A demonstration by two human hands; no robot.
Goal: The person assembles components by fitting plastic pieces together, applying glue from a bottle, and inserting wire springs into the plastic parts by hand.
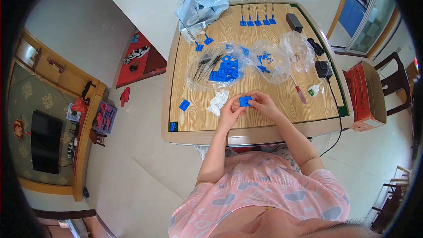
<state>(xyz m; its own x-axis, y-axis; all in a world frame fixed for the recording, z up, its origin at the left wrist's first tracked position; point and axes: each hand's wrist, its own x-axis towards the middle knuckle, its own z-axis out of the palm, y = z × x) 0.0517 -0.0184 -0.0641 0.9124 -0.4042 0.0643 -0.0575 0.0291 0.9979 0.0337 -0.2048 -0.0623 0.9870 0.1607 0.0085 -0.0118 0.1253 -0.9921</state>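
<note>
Between my two hands, over the near edge of the table, is a small square blue plastic piece (245, 101). My left hand (231, 112) grips its left side and my right hand (263, 103) pinches its right side. A crumpled white cloth or tissue (217, 102) lies just left of my left hand. Farther left rests a loose blue piece (184, 105). Beyond my hands a clear bag (192, 71) lies open, with black springs on rods (206, 65) and several blue plastic pieces (226, 69) in it.
Two more clear bags (276, 72) (298, 53) hold small parts. At the back stand several spring rods on blue bases (257, 21); two more (208, 41) are at the back left by a plastic bag (203, 6). A screwdriver (300, 93) and a black adapter (323, 69) with a cable lie right.
</note>
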